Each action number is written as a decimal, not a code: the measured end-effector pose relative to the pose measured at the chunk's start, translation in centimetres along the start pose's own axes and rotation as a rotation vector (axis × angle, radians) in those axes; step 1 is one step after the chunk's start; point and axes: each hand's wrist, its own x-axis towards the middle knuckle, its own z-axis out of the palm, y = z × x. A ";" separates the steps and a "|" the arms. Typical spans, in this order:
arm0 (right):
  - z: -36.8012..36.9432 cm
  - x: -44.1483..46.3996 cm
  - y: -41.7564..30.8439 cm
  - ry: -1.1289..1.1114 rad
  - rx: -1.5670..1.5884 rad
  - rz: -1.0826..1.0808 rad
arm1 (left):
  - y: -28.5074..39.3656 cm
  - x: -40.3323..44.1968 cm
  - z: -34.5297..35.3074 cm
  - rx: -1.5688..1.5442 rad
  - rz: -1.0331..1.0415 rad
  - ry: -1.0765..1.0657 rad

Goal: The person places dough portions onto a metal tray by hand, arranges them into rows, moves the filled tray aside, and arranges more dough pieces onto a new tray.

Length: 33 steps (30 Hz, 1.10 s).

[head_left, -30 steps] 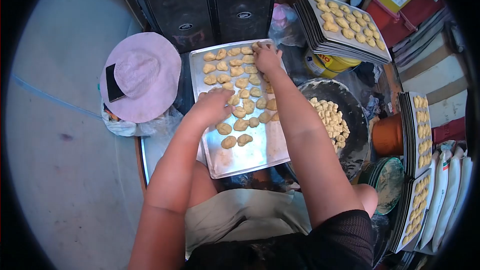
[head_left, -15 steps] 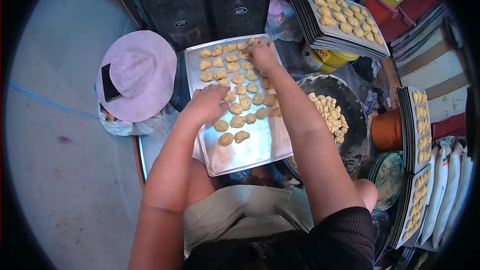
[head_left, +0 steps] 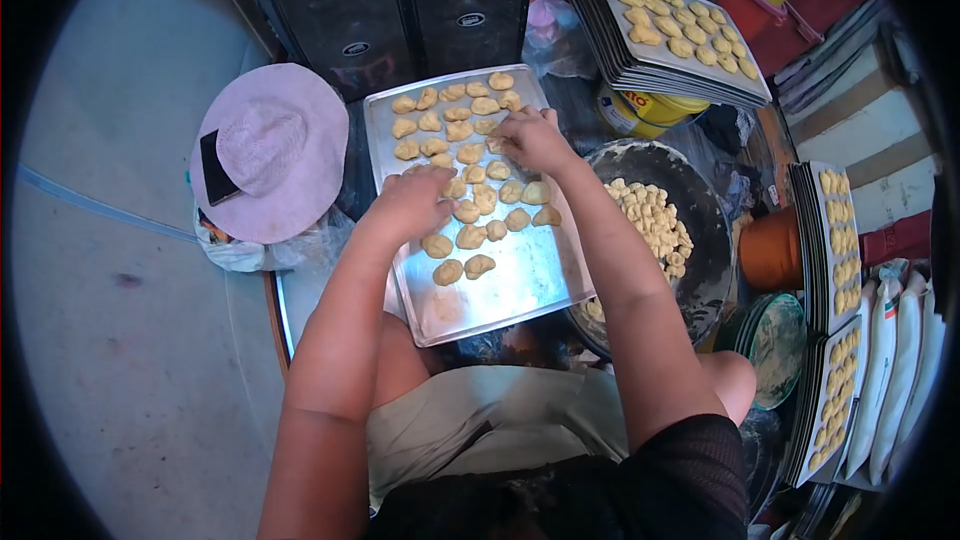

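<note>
A metal tray (head_left: 525, 285) lies tilted in front of me, with rows of yellowish dough pieces (head_left: 479, 266) over its upper and middle parts. My left hand (head_left: 412, 202) is at the tray's left side, fingers curved over a dough piece in the middle rows. At the right side, my right hand (head_left: 530, 142) has its fingers bent down onto a piece that they mostly cover. Whether either hand grips its piece is hard to make out.
A black basin (head_left: 705, 230) of small dough chunks stands right of the tray. Stacked trays (head_left: 600, 30) rest on a yellow bucket (head_left: 640, 112); more stacks (head_left: 825, 250) stand far right. A pink hat (head_left: 310, 160) with a phone (head_left: 215, 172) lies left, black speakers (head_left: 350, 20) behind.
My right hand has come down from the tray's top edge toward its middle right, uncovering dough pieces in the top rows. My left hand stays near the left side. The view has shifted slightly.
</note>
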 end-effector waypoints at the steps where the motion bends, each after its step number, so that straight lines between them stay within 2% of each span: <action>1: -0.5 -0.3 -0.4 0.002 0.019 0.032 | -0.1 0.0 -0.1 -0.003 -0.005 -0.002; 8: 0.1 -2.3 -1.4 -0.143 0.001 -0.044 | 0.1 0.0 0.0 -0.013 -0.008 -0.024; 11: 0.6 -2.6 -0.8 -0.086 -0.059 -0.079 | 0.3 -0.1 -0.1 -0.005 -0.009 -0.024; 14: -0.8 -3.5 -1.5 -0.036 0.024 -0.007 | 0.3 -0.2 -0.1 -0.011 0.000 -0.012; 17: -2.7 -4.7 -3.0 -0.157 0.094 -0.017 | 0.4 -0.2 0.0 -0.010 0.003 -0.013; 20: -1.5 -5.8 -3.0 -0.233 0.025 0.041 | 0.7 -0.1 0.4 -0.012 0.023 -0.035; 23: -1.8 -7.0 -3.2 -0.109 0.063 0.052 | 0.6 0.0 1.1 -0.020 0.066 -0.030; 31: -1.9 -9.4 -1.6 -0.081 0.174 0.296 | 0.6 1.7 4.8 0.069 0.149 0.017; 33: -2.3 -9.8 -1.9 -0.025 0.213 0.320 | 0.7 2.0 6.2 0.096 0.166 0.102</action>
